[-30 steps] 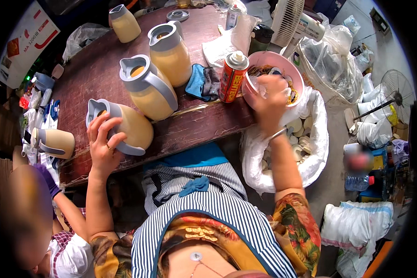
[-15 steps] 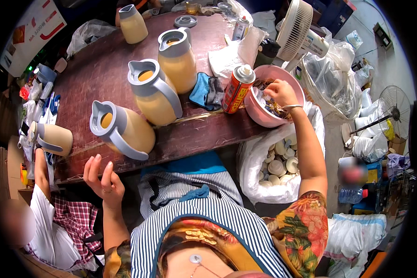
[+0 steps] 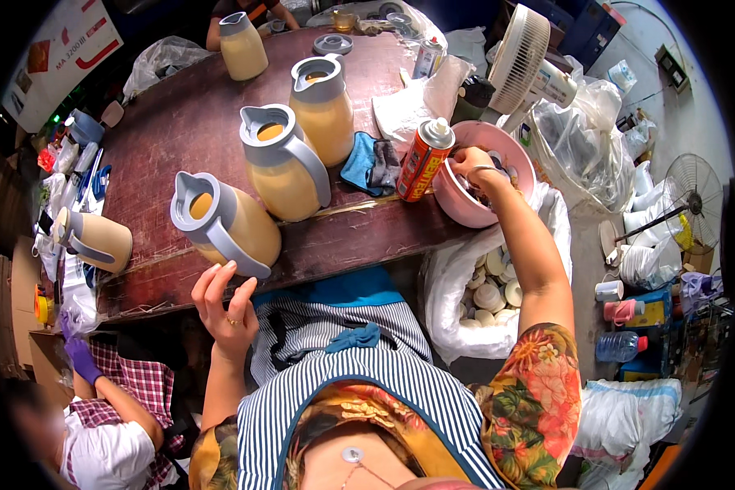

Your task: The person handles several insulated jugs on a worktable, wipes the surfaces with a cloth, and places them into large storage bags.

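My right hand (image 3: 471,163) reaches down into a pink plastic bowl (image 3: 464,207) full of small mixed parts. Its fingers are bent together, and what they hold, if anything, is hidden. Nothing is in my left hand (image 3: 227,314), which hovers at the table edge with fingers apart. Just beyond its fingertips is the grey handle of the nearest cream-coloured jug (image 3: 249,224). A second jug (image 3: 282,184) and a third jug (image 3: 327,122) stand behind it in a slanting row, grey-collared, with no lids on. An orange-red spray can (image 3: 420,167) stands beside the bowl.
A blue and grey cloth (image 3: 369,165) lies on the dark red table (image 3: 163,131). Below the bowl hangs a white sack (image 3: 445,327) of pale round parts. A fan (image 3: 518,61) stands beyond the bowl. At left, a co-worker's purple-gloved hand (image 3: 82,359) is near another jug (image 3: 102,241).
My right hand has shifted left and deeper into the bowl. My left hand has moved right, closer to the nearest jug's handle. The co-worker's arm has drawn back from the jug at left.
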`<control>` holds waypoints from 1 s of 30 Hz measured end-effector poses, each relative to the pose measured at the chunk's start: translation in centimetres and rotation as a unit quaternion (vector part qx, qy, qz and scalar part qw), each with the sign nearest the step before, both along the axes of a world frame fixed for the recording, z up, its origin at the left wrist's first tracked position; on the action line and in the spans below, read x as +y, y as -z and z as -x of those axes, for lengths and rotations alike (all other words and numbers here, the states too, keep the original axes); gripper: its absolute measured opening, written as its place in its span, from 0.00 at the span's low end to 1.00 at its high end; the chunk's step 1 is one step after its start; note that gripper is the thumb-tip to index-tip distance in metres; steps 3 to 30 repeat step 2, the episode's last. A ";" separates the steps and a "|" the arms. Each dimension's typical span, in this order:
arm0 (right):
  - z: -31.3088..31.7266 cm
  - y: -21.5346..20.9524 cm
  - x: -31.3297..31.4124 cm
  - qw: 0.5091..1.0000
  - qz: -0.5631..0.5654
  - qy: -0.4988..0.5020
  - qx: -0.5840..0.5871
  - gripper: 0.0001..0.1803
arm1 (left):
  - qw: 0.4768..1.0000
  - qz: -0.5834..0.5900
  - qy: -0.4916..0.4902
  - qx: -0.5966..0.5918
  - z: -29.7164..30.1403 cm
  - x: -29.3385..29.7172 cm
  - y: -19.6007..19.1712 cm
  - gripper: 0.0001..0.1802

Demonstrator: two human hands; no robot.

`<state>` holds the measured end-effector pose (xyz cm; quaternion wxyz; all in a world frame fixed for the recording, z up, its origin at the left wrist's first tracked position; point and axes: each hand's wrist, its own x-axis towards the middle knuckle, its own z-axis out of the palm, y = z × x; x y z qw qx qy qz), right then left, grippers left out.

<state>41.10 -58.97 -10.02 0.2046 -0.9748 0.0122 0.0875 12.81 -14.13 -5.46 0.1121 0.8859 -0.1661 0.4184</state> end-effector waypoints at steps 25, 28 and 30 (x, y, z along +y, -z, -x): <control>-0.8 0.4 -2.5 0.986 -0.165 0.012 -0.012 0.17 | 1.000 -0.019 -0.005 -0.011 0.6 0.8 0.0 0.17; -0.8 0.4 -2.5 0.986 -0.165 0.012 -0.012 0.17 | 1.000 -0.019 -0.005 -0.011 0.6 0.8 0.0 0.17; -0.8 0.4 -2.5 0.986 -0.165 0.012 -0.012 0.17 | 1.000 -0.019 -0.005 -0.011 0.6 0.8 0.0 0.17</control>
